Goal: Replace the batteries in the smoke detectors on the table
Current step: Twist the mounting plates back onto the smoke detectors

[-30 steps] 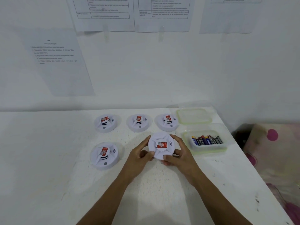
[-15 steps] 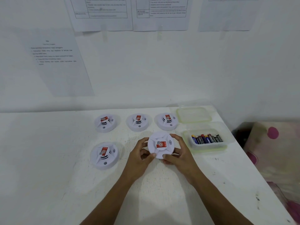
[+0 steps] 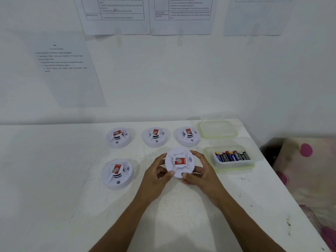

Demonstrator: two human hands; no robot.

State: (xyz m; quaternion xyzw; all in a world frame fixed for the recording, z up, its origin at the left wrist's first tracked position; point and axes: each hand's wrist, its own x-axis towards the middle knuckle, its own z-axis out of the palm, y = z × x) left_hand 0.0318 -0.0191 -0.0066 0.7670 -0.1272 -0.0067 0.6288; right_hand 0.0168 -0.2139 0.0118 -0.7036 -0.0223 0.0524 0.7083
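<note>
A round white smoke detector (image 3: 179, 161) with a red label is held between both hands, tilted up toward me above the white table (image 3: 54, 179). My left hand (image 3: 156, 174) grips its left rim with curled fingers. My right hand (image 3: 200, 171) grips its right rim, thumb on the near edge. Three more detectors stand in a back row: one at the left (image 3: 118, 137), one in the middle (image 3: 155, 136), one at the right (image 3: 188, 135). Another detector (image 3: 117, 173) lies at the front left. A clear plastic tub (image 3: 234, 166) to the right holds several batteries (image 3: 231, 155).
The tub's lid (image 3: 217, 129) lies behind it near the wall. Printed sheets (image 3: 116, 13) hang on the white wall. The table's right edge runs diagonally past the tub; beyond it lies pink spotted fabric (image 3: 307, 160).
The detector has turned in my hands and lifted slightly. My left fingers have curled closer round its rim. The view has shifted a little downward.
</note>
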